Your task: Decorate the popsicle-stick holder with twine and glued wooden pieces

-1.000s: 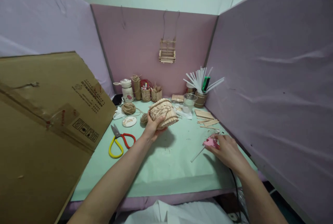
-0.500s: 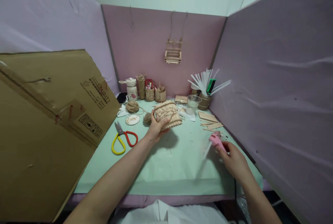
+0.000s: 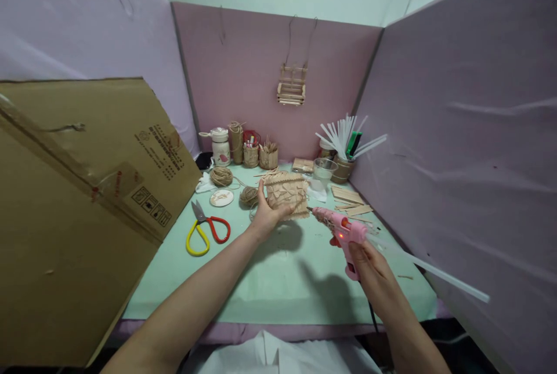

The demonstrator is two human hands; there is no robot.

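Note:
My left hand point(image 3: 270, 211) is closed around the left side of a small wooden craft piece point(image 3: 289, 191), tilted up above the table, with scalloped edges and overlapping bits on its face. My right hand point(image 3: 369, 261) grips a pink hot glue gun point(image 3: 343, 232) by its handle, and an orange-red light glows on its body. A long white glue stick point(image 3: 448, 275) sticks out of the back of the gun. Its dark nozzle points left, close to the craft piece's lower right edge; whether they touch I cannot tell.
Scissors point(image 3: 204, 228) with yellow and red handles lie open at left, below a white disc point(image 3: 221, 198) and twine balls point(image 3: 221, 176). Flat wooden sticks point(image 3: 348, 197) lie at right. A pot of glue sticks point(image 3: 343, 170) stands behind. Cardboard point(image 3: 78, 217) leans at left.
The glue gun has swung round, its nozzle now pointing left toward the craft piece. My left hand has shifted slightly right and turned the craft piece.

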